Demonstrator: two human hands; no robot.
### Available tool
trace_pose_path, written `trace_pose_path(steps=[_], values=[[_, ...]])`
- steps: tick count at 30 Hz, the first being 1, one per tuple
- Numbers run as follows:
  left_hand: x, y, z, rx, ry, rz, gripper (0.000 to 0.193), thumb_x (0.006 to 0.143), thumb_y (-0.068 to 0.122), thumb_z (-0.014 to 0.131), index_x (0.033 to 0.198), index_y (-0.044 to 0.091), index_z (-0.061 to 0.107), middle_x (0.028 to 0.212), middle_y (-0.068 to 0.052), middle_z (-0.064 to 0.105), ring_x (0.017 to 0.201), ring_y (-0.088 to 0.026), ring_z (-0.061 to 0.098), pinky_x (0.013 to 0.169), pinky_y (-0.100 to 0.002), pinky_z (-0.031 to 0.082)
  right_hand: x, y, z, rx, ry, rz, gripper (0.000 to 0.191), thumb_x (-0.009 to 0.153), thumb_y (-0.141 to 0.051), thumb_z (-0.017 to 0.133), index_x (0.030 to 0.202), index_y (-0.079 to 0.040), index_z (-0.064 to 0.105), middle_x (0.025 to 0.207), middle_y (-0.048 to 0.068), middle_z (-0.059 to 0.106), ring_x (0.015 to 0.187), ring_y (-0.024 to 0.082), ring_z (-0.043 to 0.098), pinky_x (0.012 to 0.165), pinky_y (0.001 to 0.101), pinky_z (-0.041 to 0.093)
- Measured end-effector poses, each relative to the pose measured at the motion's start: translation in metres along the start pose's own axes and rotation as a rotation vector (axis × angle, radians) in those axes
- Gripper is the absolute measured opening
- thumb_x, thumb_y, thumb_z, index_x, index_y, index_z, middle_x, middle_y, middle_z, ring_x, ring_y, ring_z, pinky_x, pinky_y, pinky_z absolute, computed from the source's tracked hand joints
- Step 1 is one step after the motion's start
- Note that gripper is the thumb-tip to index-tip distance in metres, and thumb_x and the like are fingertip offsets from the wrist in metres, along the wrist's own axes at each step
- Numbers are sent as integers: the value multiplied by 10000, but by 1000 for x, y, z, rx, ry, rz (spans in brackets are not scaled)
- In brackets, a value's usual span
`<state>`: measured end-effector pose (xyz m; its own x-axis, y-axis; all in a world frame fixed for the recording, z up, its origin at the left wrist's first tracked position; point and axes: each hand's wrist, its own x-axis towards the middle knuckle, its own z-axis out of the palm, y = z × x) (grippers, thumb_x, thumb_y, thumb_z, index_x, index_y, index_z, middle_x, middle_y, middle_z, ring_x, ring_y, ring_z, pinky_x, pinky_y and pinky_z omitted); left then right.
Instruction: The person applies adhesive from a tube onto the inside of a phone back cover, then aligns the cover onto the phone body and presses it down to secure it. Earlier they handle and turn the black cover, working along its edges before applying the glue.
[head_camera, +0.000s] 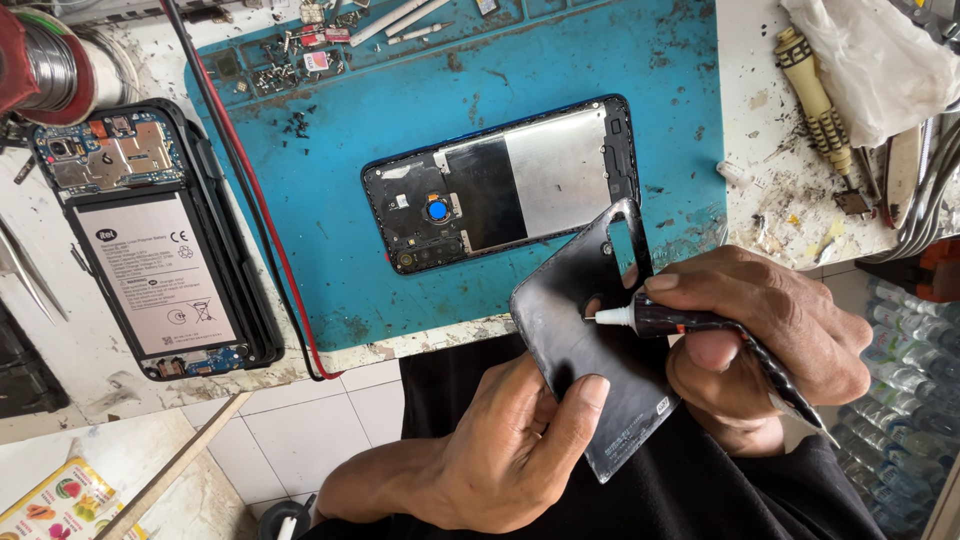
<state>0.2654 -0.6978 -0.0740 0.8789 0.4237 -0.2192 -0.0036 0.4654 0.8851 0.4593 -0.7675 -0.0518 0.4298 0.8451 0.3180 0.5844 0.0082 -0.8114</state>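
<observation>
Both hands work over the lap, near the bench edge. From the head view, the left hand grips the black back cover from below, tilting it up, while the right hand pinches a glue tube, nozzle touching the cover's inside. Farther off, the open phone frame lies on the blue mat; a second opened phone rests at the left.

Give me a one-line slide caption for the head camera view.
Left hand holds a black phone back cover while right hand touches a glue tube nozzle to it.
</observation>
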Motion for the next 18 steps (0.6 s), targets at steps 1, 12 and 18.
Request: trace_pose_path(steps=[1,12,18], values=[[0,0,0,-5,-2,3,80,1107,-3,536,1159,-59,513,803,-26,563,612,-30,491,498,-242,373,0,0,0,-2,1,0,398,1136,-375,610,1077,13,677,909,121,718,785,207,750,697,266,584],[-1,0,2,-43,9,-28,83,1111,2,526,1163,-59,508,823,-19,572,637,-18,490,511,-249,376,0,2,-7,-14,-45,-7,370,1120,-348,608,1060,12,669,949,128,718,784,212,750,692,272,579],[-2,-2,1,-44,23,-55,68,1112,15,540,1114,-49,517,756,-10,565,599,-16,476,494,-245,355,0,2,-2,-19,-18,-9,422,1124,-410,602,1078,3,678,946,118,723,804,211,753,698,263,585]])
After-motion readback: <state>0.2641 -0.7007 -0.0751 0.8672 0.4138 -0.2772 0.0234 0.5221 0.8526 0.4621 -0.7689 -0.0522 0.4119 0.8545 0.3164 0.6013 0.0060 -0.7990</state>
